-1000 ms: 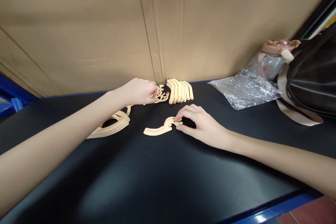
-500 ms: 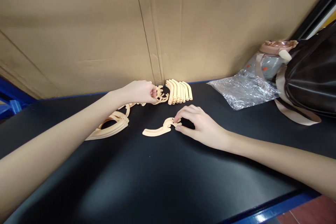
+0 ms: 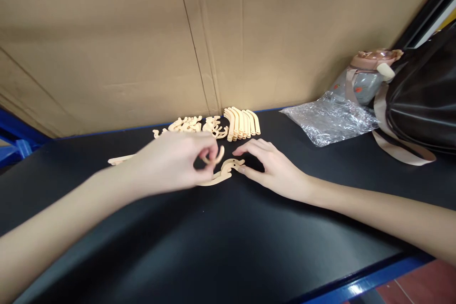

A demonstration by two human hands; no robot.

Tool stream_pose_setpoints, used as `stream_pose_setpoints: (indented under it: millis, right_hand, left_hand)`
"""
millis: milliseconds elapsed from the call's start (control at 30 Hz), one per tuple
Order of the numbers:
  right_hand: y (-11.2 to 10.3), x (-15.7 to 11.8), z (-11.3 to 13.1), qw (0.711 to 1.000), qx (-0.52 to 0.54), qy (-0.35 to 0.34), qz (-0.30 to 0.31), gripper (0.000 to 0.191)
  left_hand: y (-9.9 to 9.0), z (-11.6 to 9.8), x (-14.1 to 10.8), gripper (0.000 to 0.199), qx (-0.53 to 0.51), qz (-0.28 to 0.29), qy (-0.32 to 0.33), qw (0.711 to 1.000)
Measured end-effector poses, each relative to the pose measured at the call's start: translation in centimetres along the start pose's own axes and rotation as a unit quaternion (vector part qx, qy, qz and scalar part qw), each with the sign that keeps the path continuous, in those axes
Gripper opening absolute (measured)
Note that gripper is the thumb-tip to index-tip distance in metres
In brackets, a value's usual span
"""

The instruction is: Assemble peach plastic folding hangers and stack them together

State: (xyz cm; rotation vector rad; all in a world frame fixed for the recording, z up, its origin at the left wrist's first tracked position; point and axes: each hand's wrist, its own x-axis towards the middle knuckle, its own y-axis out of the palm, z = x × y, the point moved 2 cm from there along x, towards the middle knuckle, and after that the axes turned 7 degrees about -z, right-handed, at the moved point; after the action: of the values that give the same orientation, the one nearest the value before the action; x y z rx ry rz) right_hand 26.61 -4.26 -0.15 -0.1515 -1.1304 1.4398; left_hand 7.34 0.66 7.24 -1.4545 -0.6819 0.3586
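My left hand (image 3: 174,161) pinches a small curved cream plastic hook (image 3: 221,154) between thumb and fingers, slightly blurred. It hovers over the left end of a cream folding-hanger piece (image 3: 228,167) lying flat on the black table. Two small dark holes show near that piece's right end. There my right hand (image 3: 272,166) rests with thumb and index finger apart; the thumb tip is at the piece and the index finger is lifted off it. Behind my hands lie loose hooks (image 3: 187,124) and a row of stacked hanger arms (image 3: 241,123).
More cream hanger pieces (image 3: 119,159) stick out behind my left wrist. On the right are a crinkled clear plastic bag (image 3: 331,118), a drinking bottle (image 3: 370,78) and a dark bag (image 3: 423,95) with a beige strap. A cardboard wall (image 3: 142,47) stands along the table's back edge.
My left hand has come from the loose hooks toward me, carrying one hook to the hanger piece. My right index finger has lifted off that piece.
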Motion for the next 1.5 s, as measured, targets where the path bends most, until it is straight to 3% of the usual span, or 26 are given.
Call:
stream_pose_setpoints:
  millis: [100,233,367,433,533,633,733,833,1000,1100,1333,1500]
  right_hand:
    - [-0.3,-0.1,0.4,0.999,0.023,-0.03,-0.007,0.028]
    - [-0.3,-0.4,1.3,0.992,0.014,-0.119,0.035,0.037]
    - [0.1,-0.9,2.0,0.973,-0.01,-0.224,0.06,0.028]
    - [0.1,-1.2,2.4,0.969,0.014,-0.239,0.052,0.026]
    - [-0.1,-1.2,3.3,0.98,0.131,-0.142,0.047,0.025]
    - [-0.2,-1.4,4.3,0.96,0.268,-0.014,0.081,0.031]
    - [0.0,-1.5,4.9,0.937,0.321,0.008,0.138,0.023]
    - [0.2,-1.5,4.7,0.936,0.322,0.014,0.141,0.018]
    - [-0.8,-0.7,3.7,0.976,0.193,-0.025,0.097,0.018]
    - [-2.2,0.2,2.4,0.992,0.076,-0.056,0.086,0.026]
    - [-4.4,1.9,-0.9,0.975,-0.12,-0.072,0.171,0.032]
    - [-3.8,1.9,-2.0,0.963,-0.212,-0.067,0.153,0.022]
  left_hand:
    - [1.2,-2.4,-3.3,0.008,-0.048,-0.012,0.097,0.994]
    - [2.7,-4.1,-5.9,0.014,-0.037,-0.057,0.191,0.979]
    - [3.6,-4.3,-6.7,0.016,-0.028,-0.107,0.226,0.968]
    - [3.7,-4.2,-6.9,0.016,-0.036,-0.138,0.234,0.962]
    - [3.8,-4.4,-7.3,0.015,-0.055,-0.164,0.247,0.953]
    - [4.1,-5.3,-7.9,0.015,-0.094,-0.13,0.265,0.951]
    - [4.2,-6.1,-8.3,0.016,-0.115,-0.111,0.285,0.945]
    - [4.1,-6.2,-8.2,0.015,-0.131,-0.123,0.267,0.947]
    - [4.2,-5.3,-7.8,0.019,-0.186,-0.116,0.227,0.949]
    - [4.4,-4.7,-7.9,0.027,-0.173,-0.145,0.211,0.951]
    - [4.8,-3.8,-7.6,0.021,-0.163,-0.149,0.187,0.957]
    - [4.8,-3.9,-7.5,0.019,-0.168,-0.14,0.19,0.957]
